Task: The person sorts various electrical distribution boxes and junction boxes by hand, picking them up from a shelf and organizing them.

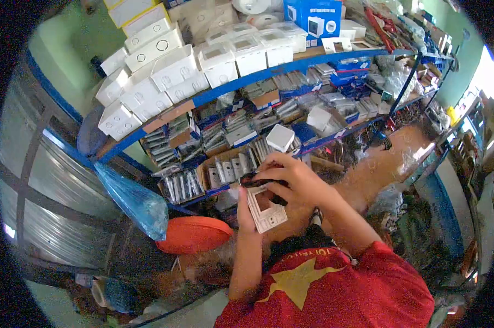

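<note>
A white rectangular frame (270, 216) with a square opening and small slots at its lower end is in my left hand (246, 210), whose thumb lies along its left edge. Over the frame's upper end, my right hand (291, 176) has its fingers bent around a dark, thin item (253, 180). This dark item lies against the top of the frame; its exact shape is hard to make out. Just above my right hand, a white square box (280, 138) rests on the packed items of the shelf.
A blue-edged shelf (230, 80) carries white boxes (167, 70) on top and packaged parts below. A blue plastic bag (135, 199) hangs at the left, over a red basin (195, 235). A blue printed box (313, 23) stands at the top.
</note>
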Demonstrator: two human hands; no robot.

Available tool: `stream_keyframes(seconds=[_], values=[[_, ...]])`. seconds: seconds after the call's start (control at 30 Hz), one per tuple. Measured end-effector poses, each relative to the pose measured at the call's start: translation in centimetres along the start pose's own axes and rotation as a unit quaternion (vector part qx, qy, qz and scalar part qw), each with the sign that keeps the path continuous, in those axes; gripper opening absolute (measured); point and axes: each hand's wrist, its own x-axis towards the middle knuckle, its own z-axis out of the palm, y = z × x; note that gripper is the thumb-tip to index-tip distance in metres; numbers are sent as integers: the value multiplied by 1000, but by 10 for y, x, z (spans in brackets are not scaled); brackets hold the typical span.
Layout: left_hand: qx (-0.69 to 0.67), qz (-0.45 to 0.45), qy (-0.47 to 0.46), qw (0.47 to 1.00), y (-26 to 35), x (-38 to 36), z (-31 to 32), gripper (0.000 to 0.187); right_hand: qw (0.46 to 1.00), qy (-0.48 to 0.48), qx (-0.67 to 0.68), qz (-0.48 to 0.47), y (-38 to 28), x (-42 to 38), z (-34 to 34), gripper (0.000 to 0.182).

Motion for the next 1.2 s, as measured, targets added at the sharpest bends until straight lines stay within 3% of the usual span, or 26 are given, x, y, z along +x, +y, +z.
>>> stream_keyframes(seconds=[0.03, 0.13, 0.23, 0.33, 0.37, 0.4, 0.47, 0.5, 0.6, 0.67, 0.73, 0.87, 1.0, 1.1, 1.2], values=[[-54, -23, -15, 998, 1, -1, 1, 58, 1000, -9, 8, -4, -1, -4, -2, 22], [26, -53, -81, 995, 1, 0, -5, 63, 987, -94, -132, 7, -10, -13, -32, 23], [115, -29, -69, 990, 4, -2, 10, 73, 977, -74, -193, 55, -12, -18, -39, 23], [88, -54, -86, 991, 7, -7, 7, 78, 994, 1, -91, 53, -10, -21, -40, 23], [42, -59, -105, 992, 9, -7, 9, 78, 987, 85, -134, 18, -6, -22, -41, 23], [-2, -63, -125, 990, 11, -7, 9, 78, 981, 138, -128, 52, -1, -23, -44, 23], [12, -63, -142, 988, 15, -7, 7, 78, 959, 197, 19, 205, -18, -23, -57, 22], [8, -66, -149, 987, 16, -7, 8, 78, 955, 223, 20, 194, -14, -25, -59, 26], [-11, -72, -172, 982, 14, -6, 10, 79, 923, 284, 198, 167, -19, -25, -50, 30], [-13, -68, -156, 985, 12, -7, 15, 79, 968, 217, 71, 103, -18, -28, -50, 36], [0, -57, -108, 993, 10, -10, 25, 79, 984, 146, 10, 106, -26, -28, -52, 35], [49, -35, -87, 994, 8, -10, 10, 82, 991, 103, -13, 83, -21, -33, -44, 30], [49, -34, -109, 992, 8, -13, 18, 82, 988, 133, 26, 71, -15, -37, -27, 47], [105, -10, -81, 991, 0, -12, 25, 81, 989, 84, -51, 106, -34, -33, -18, 54], [159, -9, -89, 983, 1, -13, 22, 81, 985, 83, -151, 27, -30, -34, -14, 54]])
